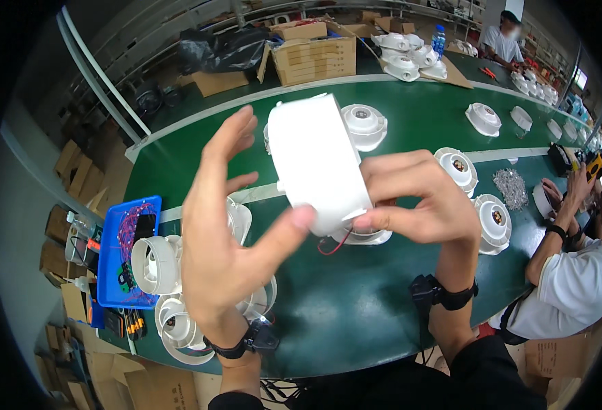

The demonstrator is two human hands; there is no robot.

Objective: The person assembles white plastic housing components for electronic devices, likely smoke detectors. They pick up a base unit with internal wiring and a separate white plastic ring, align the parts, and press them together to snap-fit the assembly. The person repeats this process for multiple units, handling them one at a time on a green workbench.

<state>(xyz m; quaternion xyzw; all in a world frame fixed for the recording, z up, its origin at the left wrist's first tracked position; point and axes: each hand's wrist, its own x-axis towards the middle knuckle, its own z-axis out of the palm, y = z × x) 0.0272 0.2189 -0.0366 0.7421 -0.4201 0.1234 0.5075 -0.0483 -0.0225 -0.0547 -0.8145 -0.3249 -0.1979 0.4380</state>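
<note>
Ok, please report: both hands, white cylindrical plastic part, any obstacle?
Right hand holds white cylindrical plastic part, raised. Left hand open, thumb contact unclear. Possible snag: thin red wire below it.

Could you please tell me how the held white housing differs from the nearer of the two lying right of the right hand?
The held housing is raised in the right hand; the nearer housing rests on the green table. The held housing shows its smooth side; the nearer housing shows its round face and brownish centre. Both are white.
</note>
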